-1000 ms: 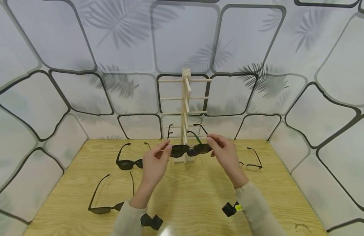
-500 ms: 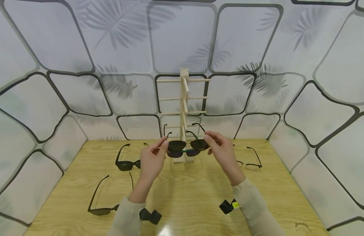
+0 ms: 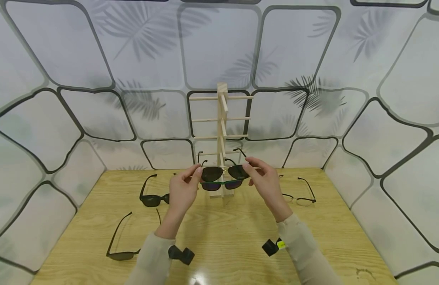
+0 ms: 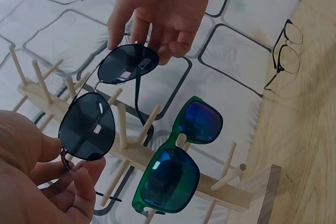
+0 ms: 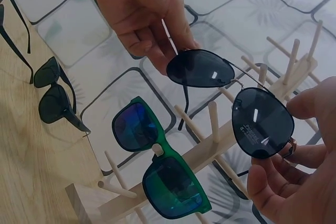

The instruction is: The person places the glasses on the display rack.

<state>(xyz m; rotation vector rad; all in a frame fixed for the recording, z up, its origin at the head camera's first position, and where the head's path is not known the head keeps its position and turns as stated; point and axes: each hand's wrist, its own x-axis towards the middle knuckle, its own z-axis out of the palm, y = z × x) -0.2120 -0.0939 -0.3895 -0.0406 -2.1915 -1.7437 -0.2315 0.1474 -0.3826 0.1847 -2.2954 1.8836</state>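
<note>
A pair of dark aviator sunglasses [image 3: 212,173] is held level between both hands, in front of a wooden eyewear rack [image 3: 222,130]. My left hand [image 3: 184,188] pinches one outer end of the frame, by the hinge. At the opposite end my right hand [image 3: 265,185] pinches the other hinge, as the left wrist view also shows. Just below, green-framed sunglasses [image 5: 176,182] with blue mirrored lenses hang on the rack, a peg under their bridge. The temples of the aviators point away toward the rack, partly hidden behind the lenses.
Black sunglasses [image 3: 151,200] and another dark pair [image 3: 121,255] lie on the wooden table [image 3: 219,237] at the left, partly covered by the left arm. Thin-rimmed eyeglasses [image 3: 305,201] lie at the right. Patterned panels [image 3: 219,47] enclose the back and sides.
Both hands have raised the aviator sunglasses slightly and shifted them a little left, so the green-framed pair below them now shows more fully. The glasses on the table stay put.
</note>
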